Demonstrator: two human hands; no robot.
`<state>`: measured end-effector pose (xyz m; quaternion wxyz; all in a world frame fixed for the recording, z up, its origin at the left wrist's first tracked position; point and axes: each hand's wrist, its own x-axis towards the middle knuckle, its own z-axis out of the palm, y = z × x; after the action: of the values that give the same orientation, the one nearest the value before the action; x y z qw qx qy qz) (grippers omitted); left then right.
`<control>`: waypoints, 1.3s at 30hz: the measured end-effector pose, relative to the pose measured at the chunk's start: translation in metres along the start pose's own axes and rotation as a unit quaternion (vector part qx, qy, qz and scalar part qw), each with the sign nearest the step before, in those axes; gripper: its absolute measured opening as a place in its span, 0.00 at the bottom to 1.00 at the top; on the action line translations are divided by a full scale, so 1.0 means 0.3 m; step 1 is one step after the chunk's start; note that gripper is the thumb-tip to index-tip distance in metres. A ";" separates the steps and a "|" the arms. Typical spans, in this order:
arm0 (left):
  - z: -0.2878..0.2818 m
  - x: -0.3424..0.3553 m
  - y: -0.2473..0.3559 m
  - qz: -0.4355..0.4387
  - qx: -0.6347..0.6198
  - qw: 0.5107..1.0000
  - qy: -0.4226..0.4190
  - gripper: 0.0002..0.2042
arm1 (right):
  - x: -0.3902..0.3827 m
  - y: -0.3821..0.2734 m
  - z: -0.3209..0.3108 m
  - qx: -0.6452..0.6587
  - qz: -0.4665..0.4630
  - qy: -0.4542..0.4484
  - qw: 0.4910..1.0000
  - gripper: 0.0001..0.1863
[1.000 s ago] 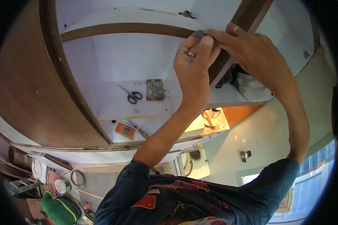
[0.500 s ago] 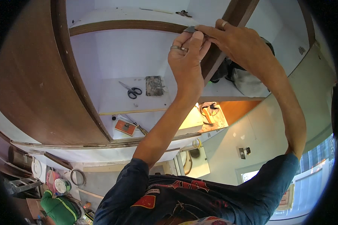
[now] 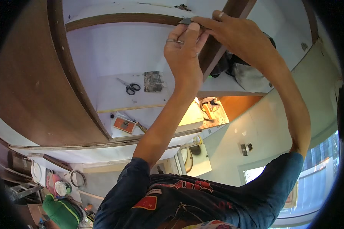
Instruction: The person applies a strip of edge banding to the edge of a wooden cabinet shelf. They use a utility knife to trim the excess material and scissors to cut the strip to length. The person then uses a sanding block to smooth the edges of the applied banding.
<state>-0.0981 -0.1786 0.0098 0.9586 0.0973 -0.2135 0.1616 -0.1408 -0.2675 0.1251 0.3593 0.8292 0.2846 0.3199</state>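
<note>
Up at the brown shelf edge [image 3: 126, 18], where it meets the upright post [image 3: 214, 47], both hands are close together. My left hand [image 3: 183, 57] pinches a small dark grey flat piece, like folded sandpaper [image 3: 185, 21], between thumb and fingers. Reaching over from the right, my right hand [image 3: 237, 38] has its fingertips closed on the same piece; its inner fingers are partly hidden. On the shelf below lie black-handled scissors [image 3: 130, 87] and a worn dark square sheet [image 3: 153, 81].
An orange box [image 3: 124, 125] and a screwdriver-like tool [image 3: 141, 127] lie in the lower compartment. A bag [image 3: 250, 76] sits right of the post. An orange-handled tool [image 3: 208, 110] rests in the lit niche. Below left, a person in green [image 3: 61, 210] crouches near a bucket [image 3: 62, 188].
Both hands still grip the grey piece at the shelf edge. The whole view has shifted slightly, so the hands and shelves sit a little higher and further left.
</note>
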 end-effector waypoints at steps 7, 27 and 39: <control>-0.007 0.027 -0.004 0.010 0.007 1.000 -0.009 0.15 | 0.015 0.003 0.030 0.048 -0.002 0.027 0.998 0.24; -0.026 0.054 -0.007 0.037 0.034 0.999 -0.003 0.16 | 0.043 0.019 0.043 0.016 -0.032 0.037 0.999 0.26; -0.036 0.034 0.004 0.038 0.033 0.999 0.002 0.14 | 0.025 0.010 0.051 0.038 -0.034 0.055 0.997 0.31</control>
<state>-0.0858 -0.1720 0.0047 0.9483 0.1204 -0.2101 0.2051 -0.1238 -0.2703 0.1216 0.3223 0.8133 0.3438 0.3413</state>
